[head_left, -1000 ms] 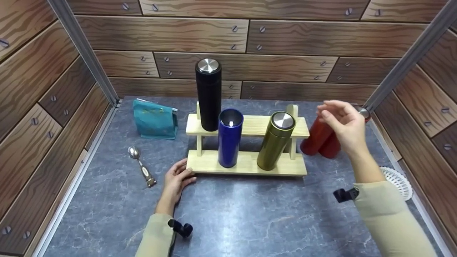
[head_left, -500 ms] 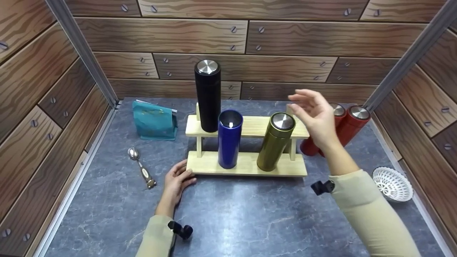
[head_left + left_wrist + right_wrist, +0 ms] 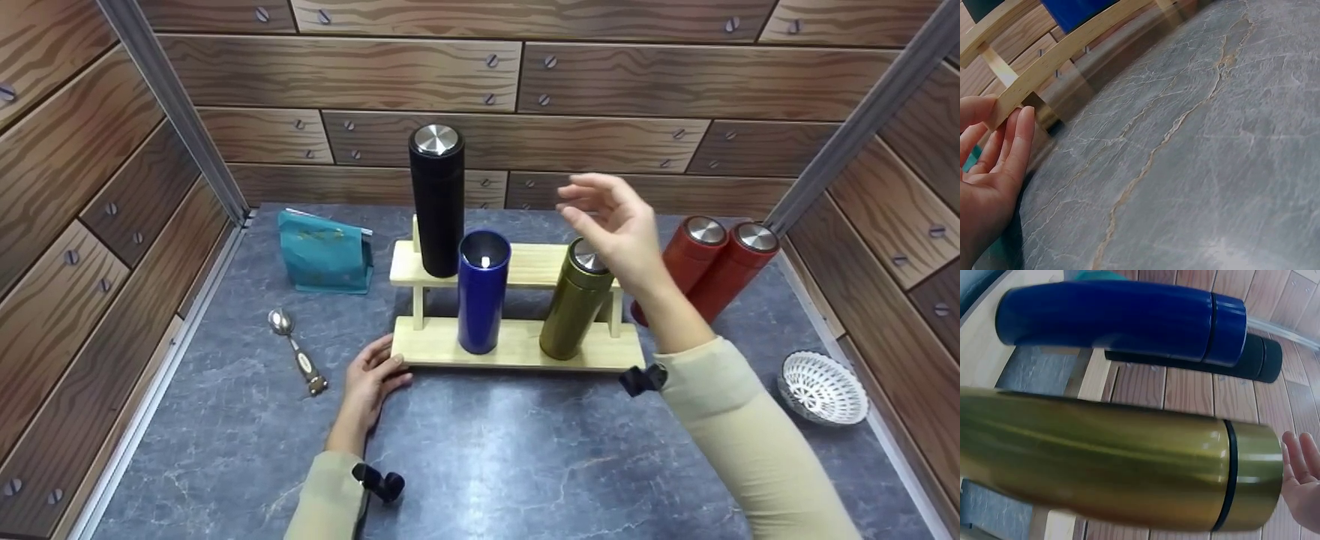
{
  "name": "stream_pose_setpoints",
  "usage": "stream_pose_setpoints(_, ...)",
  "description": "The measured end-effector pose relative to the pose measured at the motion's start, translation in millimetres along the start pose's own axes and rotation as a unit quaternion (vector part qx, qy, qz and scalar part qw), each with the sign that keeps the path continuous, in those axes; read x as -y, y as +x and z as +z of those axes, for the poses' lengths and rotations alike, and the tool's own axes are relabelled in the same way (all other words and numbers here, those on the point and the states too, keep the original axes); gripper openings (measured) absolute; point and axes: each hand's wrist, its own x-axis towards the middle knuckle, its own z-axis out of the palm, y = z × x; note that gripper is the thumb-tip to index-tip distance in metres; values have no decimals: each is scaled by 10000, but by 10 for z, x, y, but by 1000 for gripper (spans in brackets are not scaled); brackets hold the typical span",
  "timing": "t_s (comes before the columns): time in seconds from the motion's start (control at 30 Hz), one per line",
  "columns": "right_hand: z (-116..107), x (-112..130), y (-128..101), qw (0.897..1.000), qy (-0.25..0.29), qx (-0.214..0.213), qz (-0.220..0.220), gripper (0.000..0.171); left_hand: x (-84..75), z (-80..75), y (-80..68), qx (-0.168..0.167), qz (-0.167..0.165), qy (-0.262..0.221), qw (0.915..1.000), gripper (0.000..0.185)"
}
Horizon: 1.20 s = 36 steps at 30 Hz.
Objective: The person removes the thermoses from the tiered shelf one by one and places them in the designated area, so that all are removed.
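Observation:
A two-tier wooden rack stands mid-table. My left hand pinches the left end of its lower shelf, thumb on top and fingers underneath, as the left wrist view shows at the shelf end. On that shelf stand a blue thermos and a gold-green thermos. A tall black thermos is on the upper shelf at left. My right hand holds nothing; its fingers are loosely bent, above and behind the gold-green thermos, overlapping its steel lid in the head view.
Two red thermoses stand side by side right of the rack. A white woven basket sits at the right edge. On the left are a teal pouch and a spoon. Wood-patterned walls enclose the table.
My right hand has moved left from in front of the red thermoses to over the gold-green one, uncovering the red lids and the basket. My left hand and the rack have stayed put.

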Motion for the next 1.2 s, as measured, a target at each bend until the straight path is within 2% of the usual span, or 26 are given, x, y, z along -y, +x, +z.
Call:
stream_pose_setpoints(0.23, 203, -1, 153, 9999, -63, 133, -36, 36, 0, 4, 24, 30, 37, 20, 10000, 50)
stream_pose_setpoints(0.4, 308, -57, 201, 9995, 39, 282, 140, 39, -6, 9, 6, 42, 10, -17, 10000, 51)
stream_pose_setpoints(0.7, 526, -113, 375, 9995, 26, 220, 224, 40, -14, 5, 14, 5, 23, -20, 10000, 52)
stream_pose_setpoints(0.93, 678, -138, 550, 9965, -164, 340, 745, 49, -17, -13, -9, -18, 54, -66, 10000, 52)
stream_pose_setpoints(1.07, 724, -156, 654, 9928, -183, 470, 1091, 60, -10, -2, -4, -10, 48, -64, 10000, 51)
stream_pose_setpoints(1.2, 755, -193, 740, 9904, -169, 550, 1258, 69, -6, -9, 2, -34, -3, -11, 10000, 51)
